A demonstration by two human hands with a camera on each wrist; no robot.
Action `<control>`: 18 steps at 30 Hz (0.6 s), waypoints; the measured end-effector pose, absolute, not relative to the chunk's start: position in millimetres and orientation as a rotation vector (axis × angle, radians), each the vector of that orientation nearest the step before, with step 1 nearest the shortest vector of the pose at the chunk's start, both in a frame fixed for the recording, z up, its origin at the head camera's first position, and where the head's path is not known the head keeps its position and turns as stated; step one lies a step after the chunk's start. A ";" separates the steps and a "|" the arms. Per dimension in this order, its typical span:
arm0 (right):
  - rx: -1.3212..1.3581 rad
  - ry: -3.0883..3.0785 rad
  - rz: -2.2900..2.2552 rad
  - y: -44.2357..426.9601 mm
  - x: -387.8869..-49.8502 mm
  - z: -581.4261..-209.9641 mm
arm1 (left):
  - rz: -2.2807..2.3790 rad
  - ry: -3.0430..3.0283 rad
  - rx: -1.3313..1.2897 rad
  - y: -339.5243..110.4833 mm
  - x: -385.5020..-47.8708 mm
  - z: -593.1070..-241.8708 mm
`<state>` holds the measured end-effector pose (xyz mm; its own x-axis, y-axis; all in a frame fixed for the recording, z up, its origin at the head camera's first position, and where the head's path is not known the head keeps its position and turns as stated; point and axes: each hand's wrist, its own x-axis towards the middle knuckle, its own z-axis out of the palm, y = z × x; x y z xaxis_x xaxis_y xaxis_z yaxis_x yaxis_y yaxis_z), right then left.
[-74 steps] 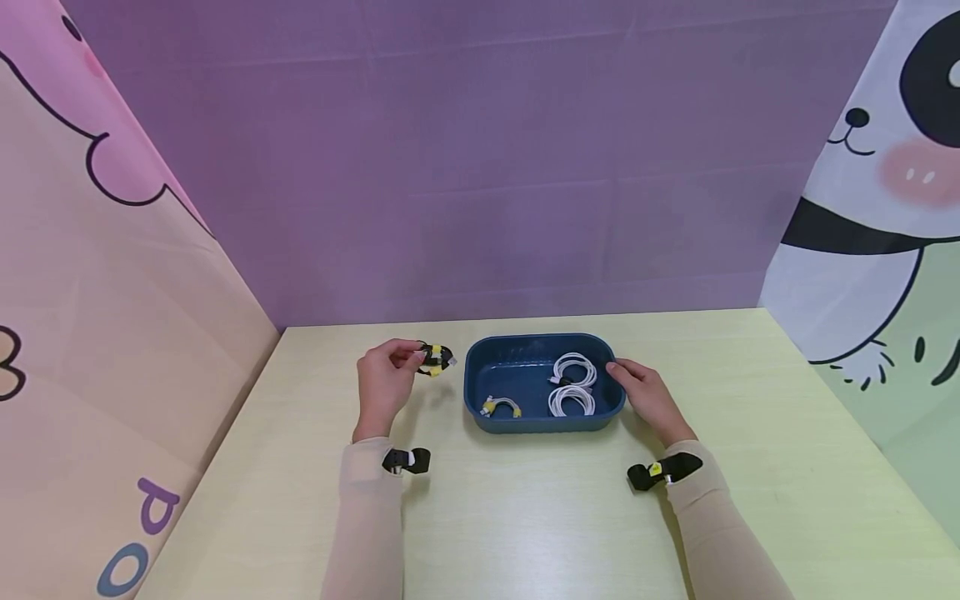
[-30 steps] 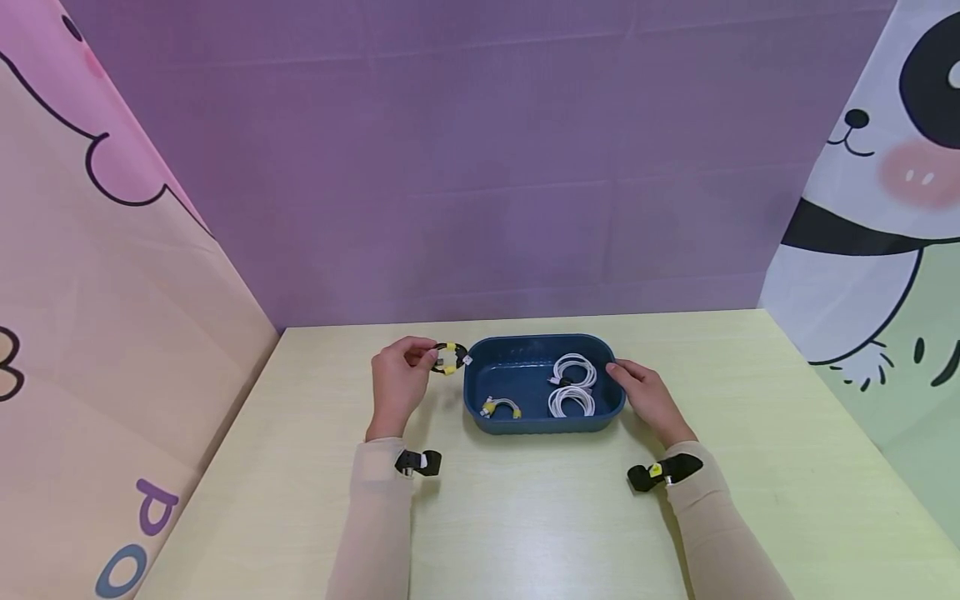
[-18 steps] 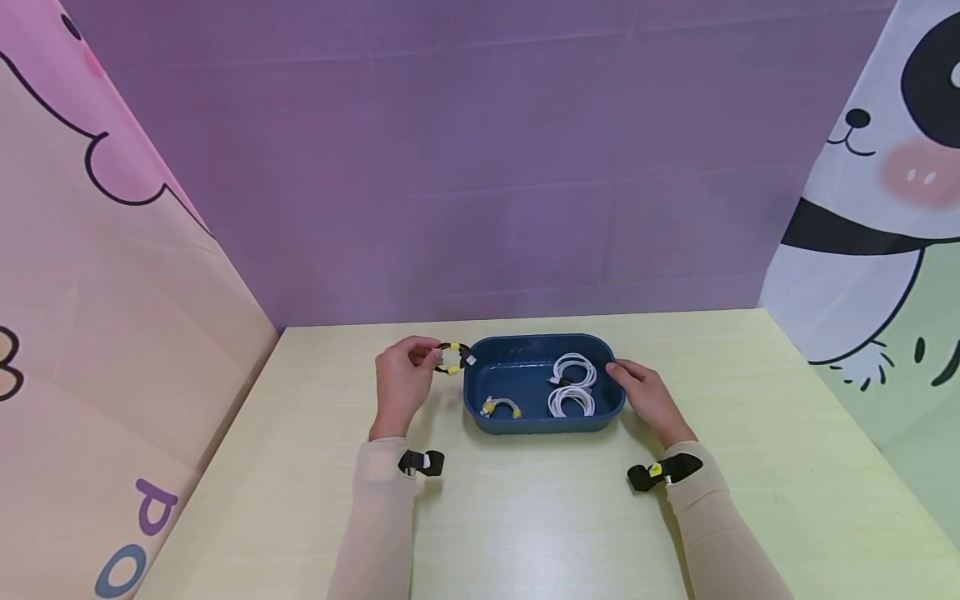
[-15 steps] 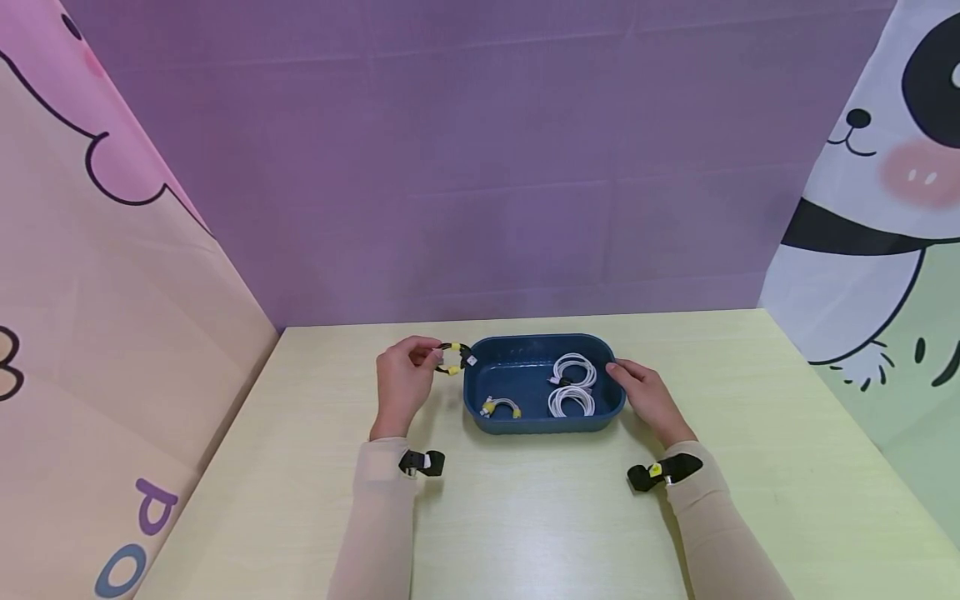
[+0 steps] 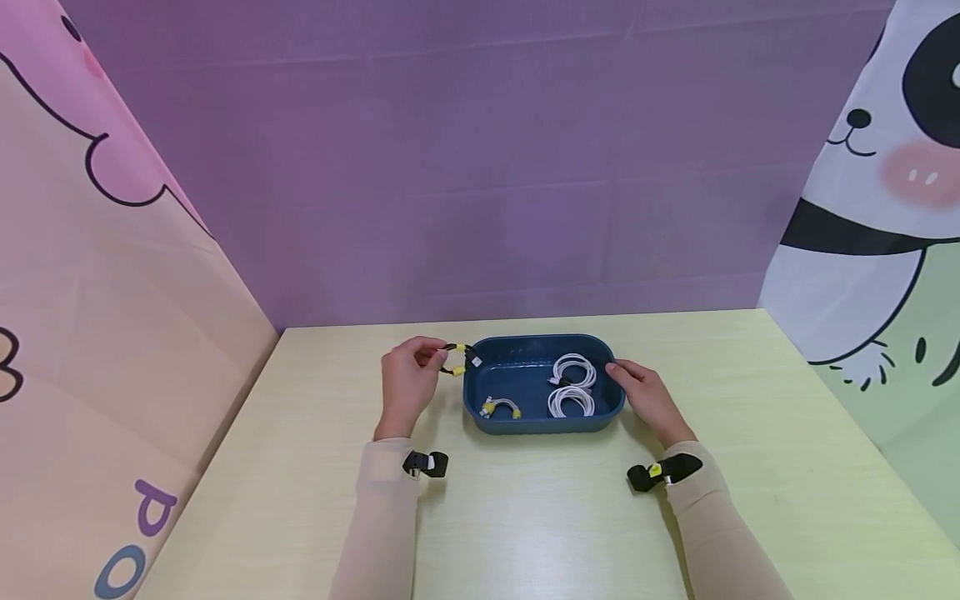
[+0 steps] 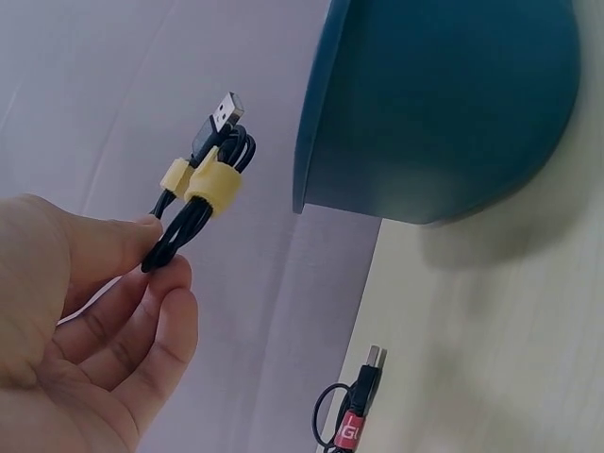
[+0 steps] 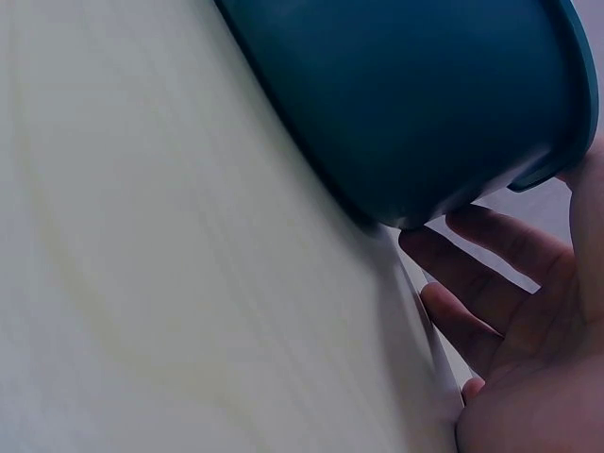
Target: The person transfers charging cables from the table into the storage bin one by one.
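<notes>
Between thumb and fingers, my left hand (image 5: 409, 383) pinches a coiled black USB cable (image 6: 193, 203) bound with yellow straps. The cable's plug end, with its metal USB tip, hangs at the left rim of a blue plastic basin (image 5: 543, 425). My right hand (image 5: 647, 396) holds the basin's right end, thumb over the rim; in the right wrist view its fingers touch the outer wall. Inside the basin lie two coiled white cables (image 5: 573, 402) on the right. A short white cable with yellow ends (image 5: 501, 407) lies at the front left.
The left wrist view shows another black USB cable with a red tag (image 6: 349, 429) on the pale table (image 5: 525, 517), not visible in the head view. A purple backdrop (image 5: 480, 167) stands behind the table, with printed cloths at both sides.
My left hand has moved right with the black USB cable, from beside the basin to its left rim. The right hand and the basin have stayed in place.
</notes>
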<state>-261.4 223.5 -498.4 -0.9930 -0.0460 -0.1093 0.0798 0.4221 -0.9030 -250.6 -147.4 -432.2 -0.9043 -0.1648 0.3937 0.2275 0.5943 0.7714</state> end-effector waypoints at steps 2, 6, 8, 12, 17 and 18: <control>0.037 2.543 -1.632 223.4 -261.4 -497.9 | -1.243 -2.397 -0.055 -146.1 -251.5 -433.0; 0.048 2.535 -1.635 222.7 -261.7 -498.1 | -1.253 -2.392 -0.068 -143.4 -252.2 -433.4; 0.053 2.530 -1.637 222.4 -261.8 -498.5 | -1.264 -2.395 -0.070 -142.0 -252.0 -433.4; 0.053 2.536 -1.632 222.6 -262.1 -498.9 | -1.263 -2.406 -0.070 -139.6 -251.3 -434.0; 0.057 2.542 -1.624 222.7 -262.0 -498.1 | -1.250 -2.414 -0.073 -136.1 -250.8 -434.7; 0.058 2.542 -1.622 222.6 -261.8 -497.8 | -1.249 -2.417 -0.073 -135.4 -250.8 -434.8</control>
